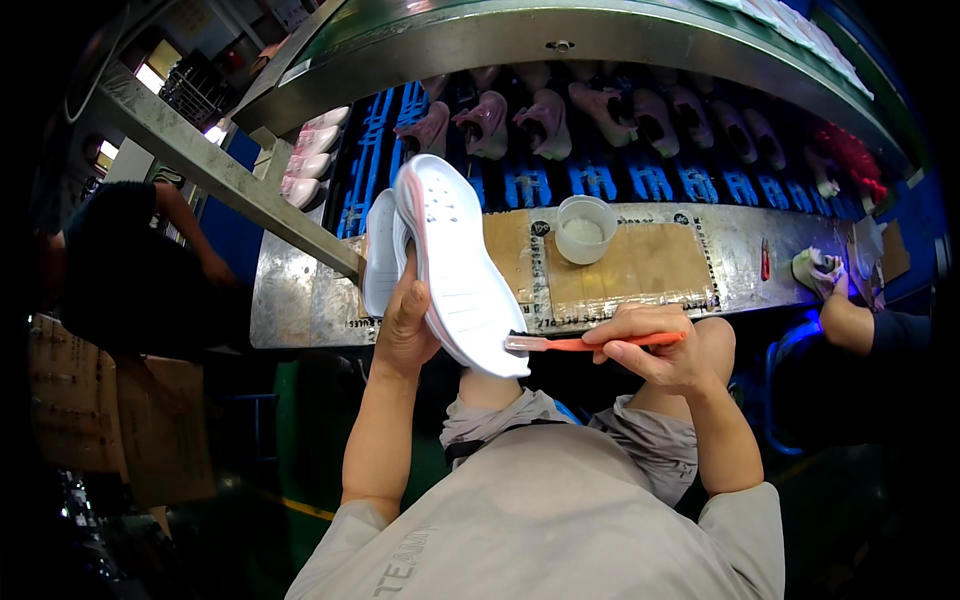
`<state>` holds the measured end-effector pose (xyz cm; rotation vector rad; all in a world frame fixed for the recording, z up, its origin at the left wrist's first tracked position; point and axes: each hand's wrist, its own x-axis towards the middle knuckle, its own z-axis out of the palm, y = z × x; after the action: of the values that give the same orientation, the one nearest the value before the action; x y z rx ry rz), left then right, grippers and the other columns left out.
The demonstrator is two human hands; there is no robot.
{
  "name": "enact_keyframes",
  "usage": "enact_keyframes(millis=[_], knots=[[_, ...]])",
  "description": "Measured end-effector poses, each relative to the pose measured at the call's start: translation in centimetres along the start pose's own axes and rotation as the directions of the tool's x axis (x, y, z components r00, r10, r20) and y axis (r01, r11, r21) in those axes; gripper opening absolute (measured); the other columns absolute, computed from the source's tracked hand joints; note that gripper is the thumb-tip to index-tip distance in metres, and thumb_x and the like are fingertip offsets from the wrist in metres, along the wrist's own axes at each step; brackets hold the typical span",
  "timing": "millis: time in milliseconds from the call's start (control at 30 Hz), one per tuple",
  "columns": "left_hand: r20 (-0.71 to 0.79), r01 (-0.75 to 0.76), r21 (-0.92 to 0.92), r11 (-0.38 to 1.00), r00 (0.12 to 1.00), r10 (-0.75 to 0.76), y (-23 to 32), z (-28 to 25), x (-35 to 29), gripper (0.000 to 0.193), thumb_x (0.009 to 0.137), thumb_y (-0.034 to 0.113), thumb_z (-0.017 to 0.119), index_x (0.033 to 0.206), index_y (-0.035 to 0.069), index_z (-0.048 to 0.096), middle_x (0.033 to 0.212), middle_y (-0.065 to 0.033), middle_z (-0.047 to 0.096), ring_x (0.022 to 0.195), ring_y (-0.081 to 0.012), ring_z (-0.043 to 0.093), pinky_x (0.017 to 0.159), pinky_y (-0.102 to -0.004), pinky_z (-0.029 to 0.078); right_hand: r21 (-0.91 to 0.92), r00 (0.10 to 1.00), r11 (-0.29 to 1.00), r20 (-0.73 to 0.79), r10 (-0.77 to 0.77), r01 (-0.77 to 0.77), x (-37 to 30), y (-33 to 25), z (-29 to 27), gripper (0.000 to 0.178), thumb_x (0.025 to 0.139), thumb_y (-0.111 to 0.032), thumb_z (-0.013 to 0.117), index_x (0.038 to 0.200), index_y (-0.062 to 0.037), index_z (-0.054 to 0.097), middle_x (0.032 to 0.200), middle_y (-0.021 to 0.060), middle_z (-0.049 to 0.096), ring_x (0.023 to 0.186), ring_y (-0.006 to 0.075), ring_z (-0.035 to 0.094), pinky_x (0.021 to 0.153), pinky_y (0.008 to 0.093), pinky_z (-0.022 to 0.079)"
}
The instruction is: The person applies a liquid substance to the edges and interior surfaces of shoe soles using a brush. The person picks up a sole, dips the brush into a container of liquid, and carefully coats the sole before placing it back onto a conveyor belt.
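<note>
My left hand [405,315] grips a white shoe sole [465,260] with a pinkish edge, its hollow inner face turned up and small holes toward the far end. Another white sole [379,255] stands just left of it; whether my fingers hold that one too I cannot tell. Closed round the handle of an orange toothbrush-like brush [570,344], my right hand [650,345] keeps the dark bristles at the near end of the sole. Beyond the brush, a white plastic tub [585,229] with whitish contents stands on brown cardboard [630,275] taped to the bench.
Behind the metal bench [300,290], pink shoes [487,125] line a conveyor with blue supports [590,180]. A metal beam [225,180] slants down at left. One person [120,250] sits left; another person's hand [842,285] at right touches a pale shoe [815,268]. A red tool [765,260] lies nearby.
</note>
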<state>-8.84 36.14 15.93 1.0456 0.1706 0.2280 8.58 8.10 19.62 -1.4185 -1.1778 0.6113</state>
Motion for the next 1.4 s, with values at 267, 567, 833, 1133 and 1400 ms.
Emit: enact_keyframes(millis=[267,567,833,1133,1400], knots=[[-0.125,-0.283,0.303,0.910,0.935,0.333,0.1,1.0,0.0,0.126,0.075,0.060,0.087,0.165,0.009,0.014,0.155,-0.0081,0.040,0.140,-0.0232,0.044,0.117,-0.0399,0.039,0.132,0.957,0.972,-0.196,0.216,-0.192,-1.5,-1.7,3.1,0.013,0.096,-0.009,0.070,0.100,0.0020,0.077,0.077,0.0081,0.075,0.069,0.0121,0.068,0.065,0.0253,0.052],[-0.075,-0.360,0.449,0.818,0.897,0.436,-1.7,2.9,-0.3,0.126,0.073,0.054,0.092,0.162,0.007,0.017,0.154,-0.0086,0.038,0.141,-0.0227,0.042,0.116,-0.0406,0.038,0.507,0.885,0.835,-0.262,0.385,-0.213,-0.5,-1.4,5.2,0.026,0.105,-0.018,0.061,0.101,0.0026,0.077,0.075,0.0053,0.072,0.063,0.0071,0.056,0.059,0.0214,0.043],[-0.081,-0.259,0.353,0.899,0.949,0.306,-3.1,2.9,-0.7,0.122,0.073,0.037,0.095,0.164,0.006,0.019,0.153,-0.0061,0.041,0.140,-0.0203,0.041,0.118,-0.0385,0.034,0.596,0.888,0.801,-0.335,0.315,-0.060,1.4,-2.0,5.7,0.030,0.108,-0.020,0.057,0.105,0.0045,0.075,0.078,0.0061,0.071,0.067,0.0076,0.057,0.062,0.0210,0.045],[-0.030,0.112,-0.382,0.917,0.991,-0.134,-5.4,2.8,-1.5,0.080,0.102,0.061,0.036,0.158,0.004,0.032,0.142,-0.0229,0.055,0.130,-0.0377,0.058,0.109,-0.0511,0.048,0.544,0.753,0.831,-0.593,0.285,0.113,0.5,2.2,3.5,0.029,0.109,-0.020,0.054,0.109,0.0036,0.071,0.080,0.0048,0.069,0.068,0.0070,0.056,0.064,0.0211,0.044],[0.334,0.389,-0.602,0.697,0.916,-0.222,2.3,8.1,3.7,0.086,0.101,0.066,0.030,0.155,-0.002,0.036,0.129,-0.0307,0.059,0.106,-0.0429,0.068,0.083,-0.0589,0.062,0.531,0.556,0.835,-0.741,0.376,0.145,-5.7,5.9,-1.4,0.029,0.109,-0.023,0.054,0.111,0.0031,0.067,0.077,0.0043,0.059,0.070,0.0117,0.052,0.066,0.0270,0.044]])
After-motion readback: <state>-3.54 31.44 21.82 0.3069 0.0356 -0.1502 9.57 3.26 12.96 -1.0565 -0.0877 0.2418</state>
